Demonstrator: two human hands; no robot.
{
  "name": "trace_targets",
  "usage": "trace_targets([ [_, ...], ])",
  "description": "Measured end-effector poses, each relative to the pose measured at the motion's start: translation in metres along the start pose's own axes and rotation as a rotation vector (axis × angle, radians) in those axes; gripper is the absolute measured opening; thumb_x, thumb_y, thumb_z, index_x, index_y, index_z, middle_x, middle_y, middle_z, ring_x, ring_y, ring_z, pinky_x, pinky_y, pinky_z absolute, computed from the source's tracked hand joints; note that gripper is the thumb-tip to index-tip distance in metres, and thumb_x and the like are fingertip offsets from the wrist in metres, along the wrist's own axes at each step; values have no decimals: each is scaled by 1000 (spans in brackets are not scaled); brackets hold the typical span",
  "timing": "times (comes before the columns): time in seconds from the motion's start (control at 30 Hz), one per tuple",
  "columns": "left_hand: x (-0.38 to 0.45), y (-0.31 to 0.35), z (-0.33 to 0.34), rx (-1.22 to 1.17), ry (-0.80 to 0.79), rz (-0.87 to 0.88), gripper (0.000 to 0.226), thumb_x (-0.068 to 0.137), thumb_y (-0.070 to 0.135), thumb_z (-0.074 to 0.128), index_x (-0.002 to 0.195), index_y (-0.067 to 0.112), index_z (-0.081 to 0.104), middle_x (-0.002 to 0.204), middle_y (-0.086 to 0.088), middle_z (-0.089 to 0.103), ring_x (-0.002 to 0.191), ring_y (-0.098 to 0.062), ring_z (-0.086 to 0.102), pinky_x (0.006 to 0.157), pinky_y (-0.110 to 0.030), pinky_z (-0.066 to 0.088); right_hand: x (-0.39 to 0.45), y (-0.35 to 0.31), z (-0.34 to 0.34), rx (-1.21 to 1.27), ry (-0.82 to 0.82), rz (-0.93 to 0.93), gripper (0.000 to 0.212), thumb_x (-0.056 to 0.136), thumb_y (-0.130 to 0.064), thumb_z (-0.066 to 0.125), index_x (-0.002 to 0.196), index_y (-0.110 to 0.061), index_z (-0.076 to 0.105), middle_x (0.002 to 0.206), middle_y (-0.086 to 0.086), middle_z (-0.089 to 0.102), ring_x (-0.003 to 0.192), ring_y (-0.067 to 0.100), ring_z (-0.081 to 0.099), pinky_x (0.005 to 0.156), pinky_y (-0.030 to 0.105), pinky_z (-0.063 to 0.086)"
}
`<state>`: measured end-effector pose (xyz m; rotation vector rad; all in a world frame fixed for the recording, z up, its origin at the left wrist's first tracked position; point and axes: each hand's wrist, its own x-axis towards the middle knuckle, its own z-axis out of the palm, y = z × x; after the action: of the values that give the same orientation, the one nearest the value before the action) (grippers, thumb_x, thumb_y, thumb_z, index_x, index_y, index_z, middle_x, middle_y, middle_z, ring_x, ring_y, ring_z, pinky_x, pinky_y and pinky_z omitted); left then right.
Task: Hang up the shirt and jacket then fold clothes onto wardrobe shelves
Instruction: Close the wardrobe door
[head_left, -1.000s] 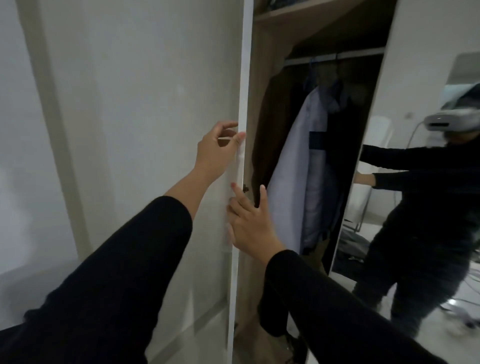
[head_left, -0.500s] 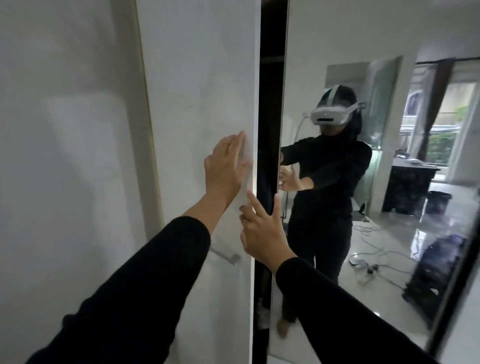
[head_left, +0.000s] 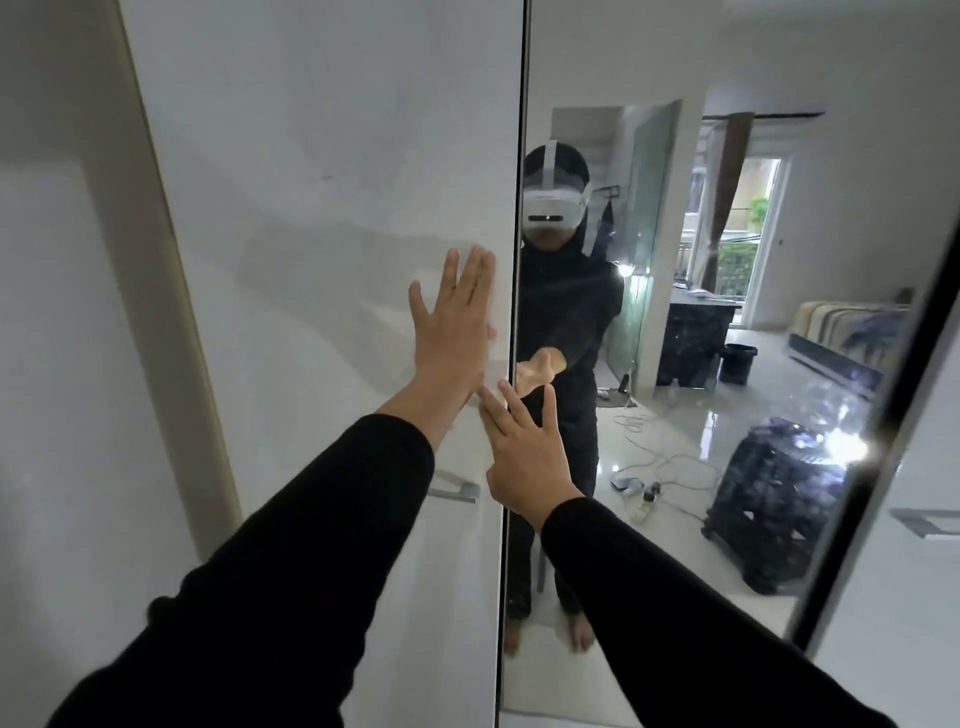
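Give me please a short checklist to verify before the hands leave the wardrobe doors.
1. White door meets mirror door with no dark gap along the seam: ok.
2. Left hand lies flat, fingers straight, on the white door: ok.
3. Right hand is open at the seam, fingers not pinched between the doors: ok.
4. No cloth sticks out at the seam: ok.
5. Doors latched: cannot tell.
6. Shirt and jacket hung, clothes folded on the shelves: cannot tell, interior is hidden.
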<state>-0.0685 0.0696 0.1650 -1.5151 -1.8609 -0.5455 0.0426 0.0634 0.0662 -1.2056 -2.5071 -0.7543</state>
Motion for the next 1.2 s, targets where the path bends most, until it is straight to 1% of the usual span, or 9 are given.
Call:
trace_targets([
  [0.4, 18, 2, 23, -29, 0, 16, 90, 91, 45, 50, 150, 18, -14, 159, -2, -13, 147, -23, -7, 114, -53, 15, 24, -3, 17, 62, -95, 71, 82, 90, -36, 47, 153, -12, 0, 160, 2, -11, 147, 24, -15, 113, 57, -10],
  [0.53, 16, 4, 20, -127, -4, -15, 87, 93, 37, 52, 150, 19, -12, 159, 0, -13, 147, -22, -8, 114, -55, 13, 14, 7, 12, 32, -2, 42, 69, 93, -32, 40, 152, -15, 9, 161, 1, 0, 148, 22, -6, 109, 58, -17],
  [0.63, 12, 20, 17, -205, 62, -18, 81, 94, 47, 44, 151, 22, -7, 160, -1, -10, 148, -23, -7, 113, -57, 8, -12, 27, 16, -2, 20, 130, 65, 90, -28, 41, 151, -14, 22, 160, 4, 12, 148, 24, 3, 107, 57, -18],
  [0.7, 12, 44, 16, -245, 118, 65, 80, 93, 49, 43, 152, 24, -5, 160, -1, -8, 148, -22, -7, 113, -57, 6, -31, 50, 22, -57, 8, 206, 68, 87, -27, 47, 150, -13, 24, 160, 6, 12, 148, 24, 2, 106, 58, -18],
  [0.8, 10, 96, 15, -327, 166, 256, 81, 91, 46, 49, 152, 22, 1, 160, -3, -1, 148, -23, -2, 115, -57, 8, -59, 89, 21, -144, -14, 328, 69, 81, -29, 58, 145, -12, 36, 156, 7, 27, 147, 25, 13, 109, 61, -8],
  [0.93, 7, 181, 2, -522, 76, 443, 77, 92, 41, 49, 152, 22, 4, 160, 0, -4, 147, -19, -8, 116, -49, -7, -100, 145, 18, -226, -149, 421, 71, 95, -39, 40, 152, -9, 8, 161, 5, 3, 148, 22, -9, 105, 63, -18],
  [0.97, 7, 201, -1, -568, 49, 476, 75, 93, 39, 49, 152, 23, 4, 160, 3, -4, 147, -17, -9, 117, -48, -8, -110, 158, 19, -267, -162, 439, 73, 95, -41, 39, 152, -8, 7, 161, 5, 3, 148, 22, -9, 104, 63, -21],
  [1.1, 10, 274, -12, -586, -15, 579, 73, 97, 39, 43, 151, 22, -2, 160, 5, -8, 147, -15, -11, 117, -44, -5, -144, 208, 22, -311, -176, 547, 72, 86, -40, 53, 147, -8, 32, 156, 8, 25, 148, 25, 10, 104, 61, -23],
  [1.2, 15, 323, -16, -599, -35, 624, 71, 98, 36, 40, 152, 20, -3, 160, 3, -9, 147, -16, -11, 117, -46, -1, -162, 252, 32, -395, -253, 521, 68, 95, -40, 33, 152, -10, 12, 161, 8, 4, 148, 26, -10, 98, 64, -27],
])
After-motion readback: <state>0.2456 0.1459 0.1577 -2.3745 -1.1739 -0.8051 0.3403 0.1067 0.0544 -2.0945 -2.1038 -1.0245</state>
